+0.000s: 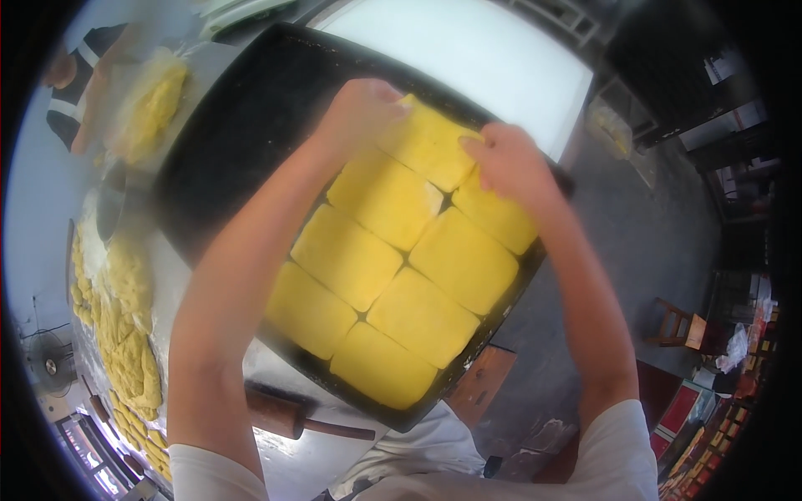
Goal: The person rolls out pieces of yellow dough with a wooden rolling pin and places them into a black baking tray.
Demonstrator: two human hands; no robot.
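Observation:
A large black baking tray lies tilted across the view, with several flat, rounded-square yellow dough pieces laid in two rows along its right part. The farthest dough piece is between my hands. My left hand pinches its upper left corner, which is slightly raised. At its right corner, my right hand grips the edge between thumb and fingers, above the neighbouring dough piece, which it partly covers. The dough pieces lie close together, with small dark gaps of tray at their corners.
A wooden rolling pin lies on the floured worktable beside the tray. Lumps of yellow dough and a bagged dough mass are at left, near another person. A white surface adjoins the tray's far side. A wooden stool stands below.

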